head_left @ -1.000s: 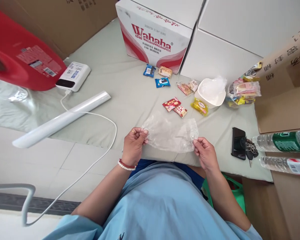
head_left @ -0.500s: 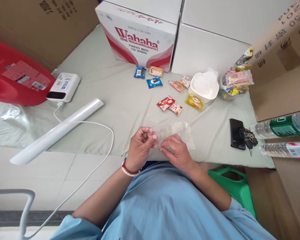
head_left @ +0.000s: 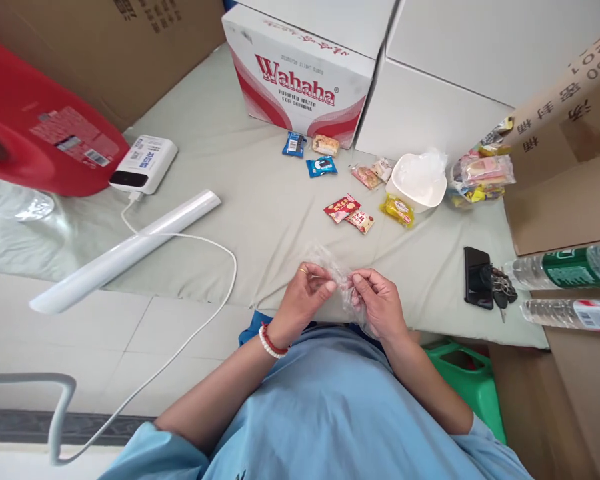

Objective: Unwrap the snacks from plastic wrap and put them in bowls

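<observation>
Pale green cloth covers the worktop [head_left: 260,200], on which the items are laid out. At its near edge, a crumpled clear plastic bag [head_left: 344,283] is pinched between the left hand [head_left: 307,297] and the right hand [head_left: 380,303], fingertips almost touching. The step in hand is judged to be gathering or opening the bag's edge; a finer grip on one layer would be called for. At 12 o'clock from the bag, snack packets [head_left: 350,215] are scattered. A white bowl [head_left: 420,181] stands at 1 o'clock, a phone [head_left: 475,277] at 3 o'clock.

Snack packets [head_left: 349,213] on grey-green sheet [head_left: 260,200]
</observation>
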The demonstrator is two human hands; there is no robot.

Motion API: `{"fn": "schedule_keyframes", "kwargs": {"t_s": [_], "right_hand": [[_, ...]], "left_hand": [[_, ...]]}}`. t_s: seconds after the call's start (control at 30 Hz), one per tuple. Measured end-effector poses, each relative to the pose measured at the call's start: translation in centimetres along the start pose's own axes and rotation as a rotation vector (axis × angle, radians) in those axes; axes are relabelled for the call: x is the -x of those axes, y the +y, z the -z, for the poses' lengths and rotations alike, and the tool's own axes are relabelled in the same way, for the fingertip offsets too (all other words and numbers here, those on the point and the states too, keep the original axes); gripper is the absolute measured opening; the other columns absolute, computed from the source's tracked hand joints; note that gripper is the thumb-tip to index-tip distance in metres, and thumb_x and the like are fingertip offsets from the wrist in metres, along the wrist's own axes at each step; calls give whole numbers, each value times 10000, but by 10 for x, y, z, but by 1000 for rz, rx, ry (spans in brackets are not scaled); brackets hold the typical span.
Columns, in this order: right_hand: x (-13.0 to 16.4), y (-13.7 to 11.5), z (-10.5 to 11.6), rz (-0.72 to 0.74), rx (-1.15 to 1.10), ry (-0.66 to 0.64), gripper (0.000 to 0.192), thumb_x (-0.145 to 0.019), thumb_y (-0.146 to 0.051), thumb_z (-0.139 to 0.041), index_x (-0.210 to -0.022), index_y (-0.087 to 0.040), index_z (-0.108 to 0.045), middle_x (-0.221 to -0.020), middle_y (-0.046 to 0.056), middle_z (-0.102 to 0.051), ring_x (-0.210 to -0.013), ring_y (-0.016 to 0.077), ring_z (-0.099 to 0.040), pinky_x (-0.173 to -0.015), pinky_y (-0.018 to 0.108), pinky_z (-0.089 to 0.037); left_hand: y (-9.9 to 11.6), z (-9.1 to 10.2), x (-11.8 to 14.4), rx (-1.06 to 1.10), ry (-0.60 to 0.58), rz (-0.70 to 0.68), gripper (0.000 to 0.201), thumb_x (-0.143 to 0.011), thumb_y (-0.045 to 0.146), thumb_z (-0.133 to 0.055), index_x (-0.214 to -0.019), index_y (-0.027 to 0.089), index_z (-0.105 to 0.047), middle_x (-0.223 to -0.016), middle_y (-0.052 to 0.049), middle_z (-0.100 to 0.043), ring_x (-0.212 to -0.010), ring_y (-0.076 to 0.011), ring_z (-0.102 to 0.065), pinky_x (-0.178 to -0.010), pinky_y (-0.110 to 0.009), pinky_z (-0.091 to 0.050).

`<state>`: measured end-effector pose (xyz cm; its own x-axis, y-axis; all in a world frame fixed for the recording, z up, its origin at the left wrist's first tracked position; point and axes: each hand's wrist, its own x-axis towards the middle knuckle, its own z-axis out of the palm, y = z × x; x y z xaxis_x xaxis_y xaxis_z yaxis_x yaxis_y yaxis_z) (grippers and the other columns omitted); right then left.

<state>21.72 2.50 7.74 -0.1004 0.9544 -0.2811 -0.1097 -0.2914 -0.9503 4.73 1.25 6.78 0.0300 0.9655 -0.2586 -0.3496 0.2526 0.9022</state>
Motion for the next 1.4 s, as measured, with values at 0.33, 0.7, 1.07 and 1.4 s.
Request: {"fn": "schedule_keyframes", "kwargs": {"t_s": [0.33,0.7,1.07,1.4], "right_hand": [[7,-11,4,122,130,55,294,-934,-501,-682,-977,-214,-729,-844,19,-749,-540,88,-548,-487,214,-442],[-14,-15,52,-50,-106,284,446,-696,-554,-853,-850,-183,-659,-746,16,-732,-424,37,-401,-357,163,-238],[-40,11,72,4,373,270,445,-830,-573,-672,-1038,-180,-652,-824,32,-720,-471,100,-474,-443,245,-381],[-13,-17,35,707,1047,-333,233,-990,-304,-573,-1162,-285,-730,-1258,77,-730,-1046,215,-714,-857,337,-593]], "left_hand": [[1,0,0,39,72,74,359,-771,484,-848,-879,166,-721,-1102,-95,-751,-1038,-220,-693,-857,-321,-558],[27,53,-26,233,317,164,431,-616,361,-947,-806,181,-605,-840,0,-709,-706,-111,-689,-619,-194,-553],[22,79,-46,-448,625,-5,268,-770,346,-712,-950,198,-579,-756,35,-560,-559,-113,-511,-507,-250,-410],[9,59,-20,-1391,177,-622,247,-974,261,-508,-1095,191,-711,-1224,-150,-722,-1267,-318,-613,-1071,-511,-454]]}}
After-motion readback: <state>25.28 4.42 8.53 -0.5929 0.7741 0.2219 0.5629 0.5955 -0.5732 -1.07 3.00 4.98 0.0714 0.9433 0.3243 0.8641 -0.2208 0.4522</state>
